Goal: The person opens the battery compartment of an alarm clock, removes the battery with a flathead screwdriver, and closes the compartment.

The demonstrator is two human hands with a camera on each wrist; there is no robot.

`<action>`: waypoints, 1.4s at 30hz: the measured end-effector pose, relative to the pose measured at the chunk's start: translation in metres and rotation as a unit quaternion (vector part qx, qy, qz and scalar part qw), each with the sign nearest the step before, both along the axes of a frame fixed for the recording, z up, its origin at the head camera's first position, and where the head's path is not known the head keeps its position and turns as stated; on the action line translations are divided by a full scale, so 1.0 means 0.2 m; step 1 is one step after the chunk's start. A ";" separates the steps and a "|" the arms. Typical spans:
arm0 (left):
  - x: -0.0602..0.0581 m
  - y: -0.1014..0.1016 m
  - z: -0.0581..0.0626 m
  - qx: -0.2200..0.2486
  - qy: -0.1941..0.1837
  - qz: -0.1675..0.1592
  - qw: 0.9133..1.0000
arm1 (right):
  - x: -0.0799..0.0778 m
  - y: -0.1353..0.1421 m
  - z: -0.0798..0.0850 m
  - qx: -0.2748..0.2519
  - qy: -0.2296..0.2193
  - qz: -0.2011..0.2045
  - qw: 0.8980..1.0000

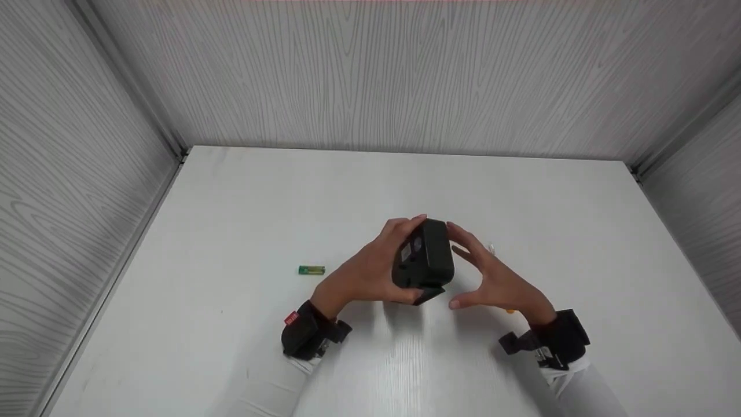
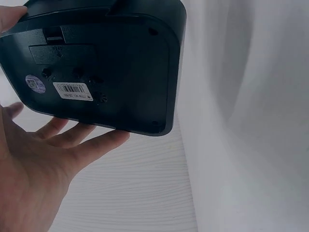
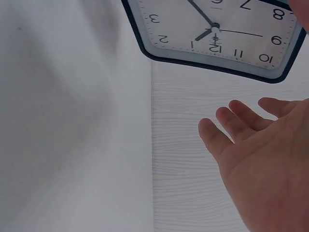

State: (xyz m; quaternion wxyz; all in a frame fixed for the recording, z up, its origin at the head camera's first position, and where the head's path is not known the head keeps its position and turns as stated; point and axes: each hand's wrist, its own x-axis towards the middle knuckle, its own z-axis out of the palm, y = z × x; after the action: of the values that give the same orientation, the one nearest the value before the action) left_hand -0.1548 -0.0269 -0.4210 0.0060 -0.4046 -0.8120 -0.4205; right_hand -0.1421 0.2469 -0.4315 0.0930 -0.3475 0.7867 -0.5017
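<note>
A black desk clock (image 1: 438, 252) is held up above the white table by my left hand (image 1: 370, 272), thumb on one edge and fingers along the opposite one. Its back (image 2: 130, 82) faces the left wrist camera, with a closed battery cover (image 2: 63, 54), a barcode label and a round purple sticker. The white dial (image 3: 231, 36) with its numerals and hands appears in the right wrist view, partly cut off by the frame. Beside the clock, my right hand (image 1: 495, 281) is spread in a loose C shape and holds nothing.
A green battery (image 1: 312, 270) lies on the table (image 1: 191, 289), left of the clock. Behind the right hand a small clear object (image 1: 491, 248) shows, and a bit of something orange (image 1: 510, 311) peeks out near that wrist. Grey wood-grain panels (image 1: 359, 75) enclose the back and sides.
</note>
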 end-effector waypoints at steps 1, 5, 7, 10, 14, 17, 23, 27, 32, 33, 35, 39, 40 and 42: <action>0.00 0.00 0.00 0.003 -0.002 -0.003 1.000 | 0.00 0.00 -0.01 0.001 -0.004 -0.001 1.000; 0.00 0.00 0.01 0.015 -0.004 -0.012 1.000 | 0.00 -0.02 -0.07 0.016 -0.010 -0.005 1.000; 0.00 0.01 0.01 0.024 -0.004 -0.019 1.000 | 0.00 -0.03 -0.08 0.027 -0.016 -0.006 0.999; 0.00 0.02 0.02 0.037 0.000 -0.029 0.999 | 0.00 -0.04 -0.11 0.035 -0.031 -0.005 0.999; -0.01 0.02 0.02 0.053 0.003 -0.036 0.998 | 0.00 -0.06 -0.12 0.049 -0.037 -0.003 0.998; 0.00 0.02 0.02 0.065 0.002 -0.040 0.997 | 0.01 -0.08 -0.13 0.061 -0.039 -0.004 0.997; -0.01 0.02 0.02 0.076 0.002 -0.049 0.996 | 0.01 -0.11 -0.14 0.060 -0.051 -0.006 0.997; 0.00 0.03 0.02 0.079 0.001 -0.055 0.995 | 0.01 -0.12 -0.16 0.043 -0.063 -0.001 0.997; 0.01 0.03 0.03 0.073 -0.008 -0.053 0.996 | 0.01 -0.12 -0.17 0.028 -0.096 -0.006 0.995; 0.01 0.03 0.03 0.072 -0.008 -0.053 0.996 | 0.01 -0.12 -0.17 0.025 -0.098 -0.009 0.995; 0.01 0.03 0.04 0.072 -0.008 -0.053 0.996 | 0.02 -0.12 -0.17 0.021 -0.099 -0.013 0.995; 0.01 0.04 0.04 0.074 -0.006 -0.059 0.995 | 0.02 -0.12 -0.16 0.019 -0.080 -0.022 0.996; 0.01 0.04 0.04 0.075 -0.004 -0.060 0.995 | 0.02 -0.12 -0.16 0.017 -0.072 -0.021 0.997; 0.01 0.04 0.04 0.074 0.001 -0.063 0.995 | 0.02 -0.12 -0.16 0.014 -0.047 -0.018 0.999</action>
State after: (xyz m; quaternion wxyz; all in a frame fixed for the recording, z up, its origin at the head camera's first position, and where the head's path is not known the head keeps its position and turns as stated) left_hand -0.1525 -0.0189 -0.4123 0.0099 -0.4534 -0.7517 -0.4788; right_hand -0.1389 0.2238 -0.4641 0.1257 -0.3076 0.7945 -0.5083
